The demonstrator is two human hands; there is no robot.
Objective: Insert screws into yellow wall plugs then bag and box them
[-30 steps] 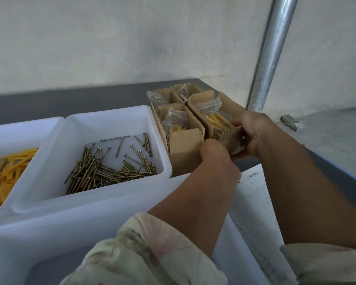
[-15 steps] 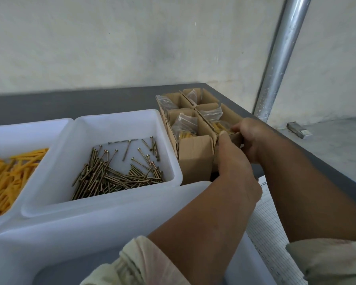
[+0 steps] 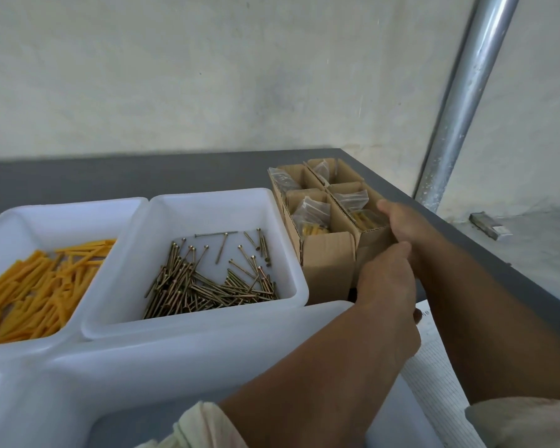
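Four small open cardboard boxes stand two by two at the table's back right, each with a clear bag inside. My right hand (image 3: 404,226) grips the right side of the near-right box (image 3: 373,237), thumb over its top edge beside the bag of yellow plugs (image 3: 366,218). My left hand (image 3: 387,279) is curled against that box's near face, its fingertips hidden. The near-left box (image 3: 327,257) holds another bag (image 3: 311,208). Loose screws (image 3: 207,279) lie in a white bin (image 3: 207,197). Yellow wall plugs (image 3: 39,286) fill the bin (image 3: 62,208) to its left.
A larger white bin (image 3: 175,367) sits nearest me, under my left forearm. A lined paper sheet (image 3: 440,376) lies on the grey table (image 3: 110,176) below my right arm. The table's right edge runs just past the boxes; a metal pole (image 3: 459,101) stands beyond it against the wall.
My left hand has slid down from the near-right box's top edge to its near face. My right hand stays on the box's right side. The view has shifted slightly.
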